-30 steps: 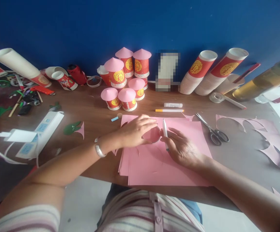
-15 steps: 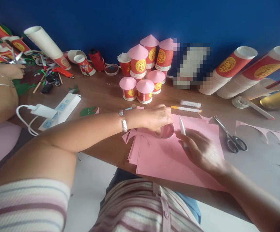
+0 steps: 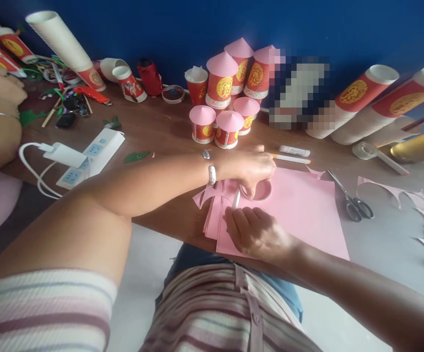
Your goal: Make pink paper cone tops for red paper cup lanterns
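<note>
Your right hand (image 3: 258, 233), closed around the white pen (image 3: 236, 199), had swung from the right of the ring (image 3: 259, 200) to its near-left side, putting the pen just beside the rim there. Your left hand (image 3: 255, 167), half-curled, held the ring on the pink paper (image 3: 303, 210). On the far right, paper cups (image 3: 354, 94) nested in stacks.

I observe one head-mounted camera. It faces forward and downward: striped shirt (image 3: 204, 313) at the lower edge, left hand (image 3: 258, 167) and right hand (image 3: 258, 233) near mid-frame, table (image 3: 153, 129) around them, blue wall (image 3: 153, 29) across the top.
</note>
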